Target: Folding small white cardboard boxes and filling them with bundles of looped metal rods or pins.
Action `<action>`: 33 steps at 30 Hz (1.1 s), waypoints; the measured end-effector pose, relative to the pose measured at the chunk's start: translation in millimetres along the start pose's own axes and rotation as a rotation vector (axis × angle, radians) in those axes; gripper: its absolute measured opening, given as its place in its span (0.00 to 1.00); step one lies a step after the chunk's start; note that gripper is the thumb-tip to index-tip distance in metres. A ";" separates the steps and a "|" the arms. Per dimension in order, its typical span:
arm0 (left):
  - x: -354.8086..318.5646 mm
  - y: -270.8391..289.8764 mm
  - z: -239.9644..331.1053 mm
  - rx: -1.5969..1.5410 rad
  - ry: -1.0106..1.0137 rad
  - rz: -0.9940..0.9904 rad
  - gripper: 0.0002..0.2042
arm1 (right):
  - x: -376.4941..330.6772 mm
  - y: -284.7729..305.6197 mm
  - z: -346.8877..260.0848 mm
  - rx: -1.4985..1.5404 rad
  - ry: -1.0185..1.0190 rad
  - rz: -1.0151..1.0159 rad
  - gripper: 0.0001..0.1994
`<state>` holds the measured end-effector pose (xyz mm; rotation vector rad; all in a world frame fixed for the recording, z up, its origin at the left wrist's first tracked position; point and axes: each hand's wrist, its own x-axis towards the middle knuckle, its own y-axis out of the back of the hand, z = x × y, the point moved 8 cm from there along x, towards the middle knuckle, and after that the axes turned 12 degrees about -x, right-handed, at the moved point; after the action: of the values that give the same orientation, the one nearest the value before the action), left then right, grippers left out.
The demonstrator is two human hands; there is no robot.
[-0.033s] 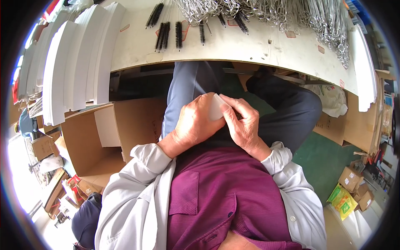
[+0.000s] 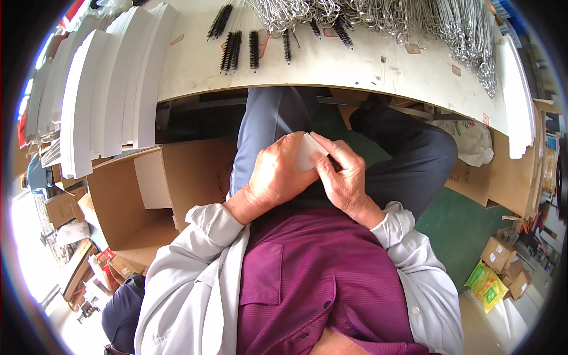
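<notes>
The fingers (image 2: 324,146) of both hands are closed on a small pale translucent plastic piece (image 2: 307,151), held over the lap, below the near edge of the worktop (image 2: 361,65). The left hand (image 2: 277,176) wraps the piece from the left, fingers curled around its lower side. The right hand (image 2: 343,174) pinches its upper right edge, index finger laid along that edge. The two hands touch each other at the piece. What lies beneath the piece is hidden by the fingers.

Both hands sit above the grey trousers (image 2: 414,148); the right knee rises toward the worktop's underside, the left leg runs straight under it. Open room remains between the hands and the near edge of the worktop.

On the worktop, short black bristle brushes (image 2: 234,50) lie near the near edge, left of centre. A mass of bent wire parts (image 2: 378,15) covers the far side and runs down the right end. Stacks of white sheets (image 2: 100,100) overhang the left end of the worktop.

Left of the lap stands an open brown cardboard box (image 2: 136,201), its flaps raised, just beside the left sleeve (image 2: 189,278). Right of the legs, green floor (image 2: 455,225) is exposed, with small cartons (image 2: 500,257) near the lower right.
</notes>
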<state>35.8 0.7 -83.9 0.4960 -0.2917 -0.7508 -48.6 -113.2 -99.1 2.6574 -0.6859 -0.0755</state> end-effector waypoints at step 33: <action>-14.5 69.2 19.0 0.169 0.071 -0.025 0.34 | 58.9 35.8 -14.4 0.292 -0.085 -0.014 0.16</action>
<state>57.6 48.1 -32.4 0.6857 -0.2839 -0.7349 -11.0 -164.8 -69.3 2.9527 -0.7557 -0.0996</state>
